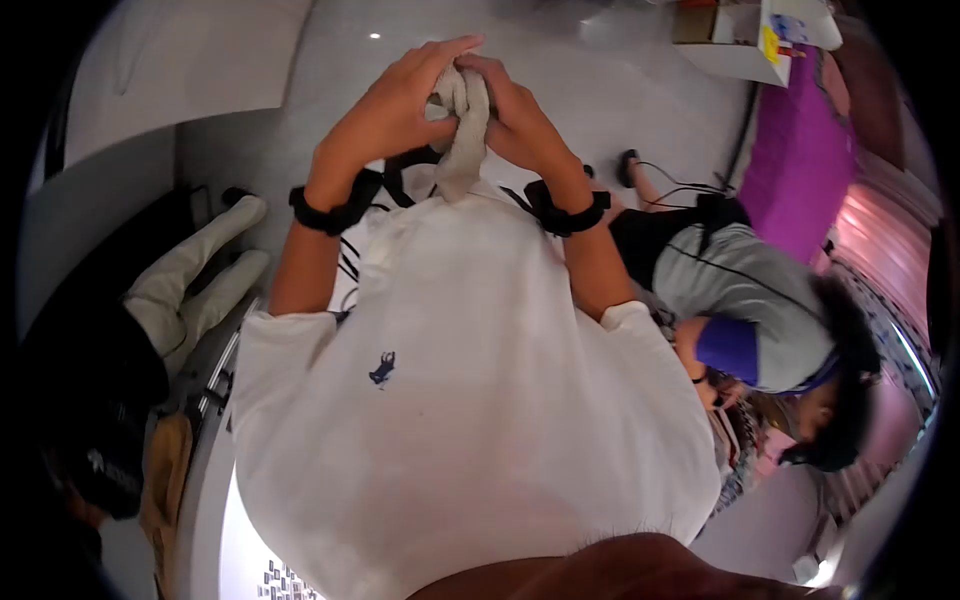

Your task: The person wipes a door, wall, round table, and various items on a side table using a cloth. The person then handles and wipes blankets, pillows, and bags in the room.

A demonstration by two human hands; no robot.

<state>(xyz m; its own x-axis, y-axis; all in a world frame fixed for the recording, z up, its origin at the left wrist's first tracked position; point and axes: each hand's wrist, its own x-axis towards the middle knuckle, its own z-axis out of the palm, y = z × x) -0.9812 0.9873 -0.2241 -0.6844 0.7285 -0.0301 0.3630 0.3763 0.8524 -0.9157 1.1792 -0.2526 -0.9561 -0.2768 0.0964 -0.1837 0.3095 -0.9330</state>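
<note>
Out in front of my white shirt, both hands are raised close together around a beige-grey cloth (462, 150). The cloth is bunched and twisted, with a loop near the top and a thick end hanging towards my shirt. On its left side, my left hand (395, 100) is curled, thumb and fingers closed on the cloth. From the other side my right hand (515, 115) grips it with bent fingers, some hidden behind the fabric. A black band (338, 205) is strapped round my left wrist, and another black band (570, 208) round the right.
To the right, a person in a grey shirt (735, 290) leans over patterned items. Beyond them are a magenta-covered surface (800, 160) and a white box (735, 45) holding things. At left is another person in beige trousers (165, 285). Pale floor (590, 90) lies ahead.
</note>
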